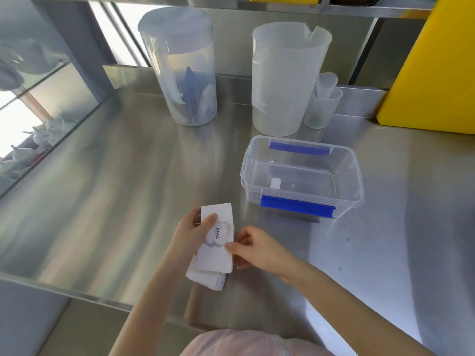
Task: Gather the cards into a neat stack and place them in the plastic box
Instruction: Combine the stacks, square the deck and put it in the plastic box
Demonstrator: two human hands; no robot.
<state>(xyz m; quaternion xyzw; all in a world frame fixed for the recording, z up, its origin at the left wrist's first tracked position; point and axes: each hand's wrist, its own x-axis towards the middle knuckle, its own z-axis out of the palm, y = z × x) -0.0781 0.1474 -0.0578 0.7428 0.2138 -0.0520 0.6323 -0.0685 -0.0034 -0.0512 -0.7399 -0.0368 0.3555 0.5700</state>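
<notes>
A stack of white cards (214, 255) is held just above the steel counter near its front edge; the top card reads "love." and the lower cards fan out unevenly at the near end. My left hand (191, 231) grips the stack from the left, thumb on the top card. My right hand (253, 249) pinches the stack's right edge. The clear plastic box (356, 176) with blue clips stands open, without a lid, to the right and beyond the cards; a small white label shows through its bottom.
Behind the box stand a tall translucent pitcher (285, 80), two small measuring cups (323, 104) and a lidded clear container (182, 70) with blue items inside. A yellow board (434, 68) leans at the far right. The counter's front edge (77, 295) runs close by.
</notes>
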